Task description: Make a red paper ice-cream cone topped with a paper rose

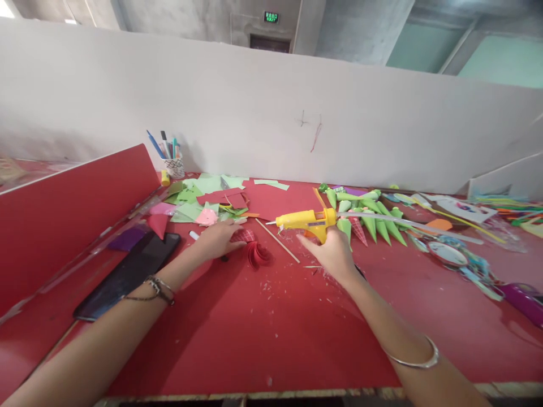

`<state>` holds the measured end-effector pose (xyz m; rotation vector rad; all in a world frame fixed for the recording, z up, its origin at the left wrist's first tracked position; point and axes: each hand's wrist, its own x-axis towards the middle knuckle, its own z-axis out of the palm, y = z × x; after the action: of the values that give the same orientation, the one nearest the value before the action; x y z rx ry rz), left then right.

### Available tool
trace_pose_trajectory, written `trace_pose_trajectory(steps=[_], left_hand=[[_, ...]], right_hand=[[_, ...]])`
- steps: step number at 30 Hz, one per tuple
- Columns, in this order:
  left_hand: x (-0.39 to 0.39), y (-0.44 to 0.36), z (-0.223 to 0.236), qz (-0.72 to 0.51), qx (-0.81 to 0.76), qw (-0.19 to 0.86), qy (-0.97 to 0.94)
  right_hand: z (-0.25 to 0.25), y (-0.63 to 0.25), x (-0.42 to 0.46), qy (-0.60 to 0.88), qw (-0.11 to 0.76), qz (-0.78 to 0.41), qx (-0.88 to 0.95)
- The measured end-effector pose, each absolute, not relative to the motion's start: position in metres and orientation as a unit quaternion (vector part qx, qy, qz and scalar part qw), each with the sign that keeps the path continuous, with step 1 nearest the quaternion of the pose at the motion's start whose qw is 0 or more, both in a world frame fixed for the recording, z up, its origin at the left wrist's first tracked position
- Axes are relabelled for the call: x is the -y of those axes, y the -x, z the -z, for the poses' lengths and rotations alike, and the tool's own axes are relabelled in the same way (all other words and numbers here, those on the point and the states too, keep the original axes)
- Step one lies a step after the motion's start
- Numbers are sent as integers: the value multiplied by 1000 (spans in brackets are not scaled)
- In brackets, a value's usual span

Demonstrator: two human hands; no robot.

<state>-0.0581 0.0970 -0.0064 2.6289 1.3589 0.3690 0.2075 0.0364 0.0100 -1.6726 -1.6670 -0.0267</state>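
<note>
In the head view, my right hand (337,254) is wrapped round the handle of a yellow hot glue gun (297,218). Its nozzle points left, and a long clear glue stick (382,216) sticks out of its back. My left hand (218,240) is closed on a red checked paper piece (244,236) just above the table. Curled red paper strips (258,254) hang at the right end of that piece; whether they are joined to it I cannot tell. Between the hands lies a thin wooden stick (278,241).
Green paper cones (377,226) are heaped right of the glue gun. Paper scraps (190,195) lie behind my left hand, near a pen cup (173,167). A black phone (127,277) rests at left, beside a red board (80,220). A white partition (237,113) closes the back.
</note>
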Motion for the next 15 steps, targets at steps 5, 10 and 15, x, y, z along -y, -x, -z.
trace_pose_trajectory(steps=[5, 10, 15], left_hand=[[-109, 56, 9, -116, -450, 91, -881], [-104, 57, 4, -148, -469, 89, -866], [-94, 67, -5, -214, -498, 111, -833]], right_hand=[[-11, -207, -36, 646, 388, 13, 658], [-12, -207, -37, 641, 395, 19, 658], [-13, -209, -37, 634, 402, 1, 660]])
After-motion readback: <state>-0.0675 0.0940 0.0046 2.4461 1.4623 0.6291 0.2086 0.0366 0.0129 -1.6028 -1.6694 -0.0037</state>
